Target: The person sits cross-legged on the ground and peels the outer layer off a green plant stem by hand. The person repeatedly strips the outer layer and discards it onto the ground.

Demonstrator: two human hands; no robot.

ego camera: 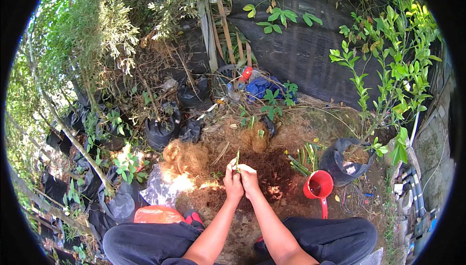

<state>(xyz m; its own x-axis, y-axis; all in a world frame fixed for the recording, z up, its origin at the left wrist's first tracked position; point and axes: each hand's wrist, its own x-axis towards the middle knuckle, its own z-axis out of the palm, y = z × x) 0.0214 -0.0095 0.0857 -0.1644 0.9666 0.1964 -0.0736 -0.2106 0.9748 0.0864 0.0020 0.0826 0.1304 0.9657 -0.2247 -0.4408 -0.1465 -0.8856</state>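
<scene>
Between the fingertips of my left hand (pixel 232 182) and my right hand (pixel 249 180), a narrow green leaf piece (pixel 237 160) stands upright, probably a snake plant cutting. Both hands meet around its lower end, which the fingers hide. Past them, wads of brown fibre (pixel 259 140) hold similar leaf pieces poking out on top. A loose heap of coconut fibre (pixel 186 155) lies to the left. Dark reddish-brown loose material (pixel 275 168) covers the ground beside and beyond my hands. More cut green leaves (pixel 308 157) rest to the right.
A red plastic dipper (pixel 319 185) with dark liquid stands near my right knee. Behind it is a black grow bag (pixel 340 161) with a leafy sapling. Clear plastic (pixel 160 186) and an orange plastic bag (pixel 158 214) lie left. Black netting (pixel 291 46) forms the back fence.
</scene>
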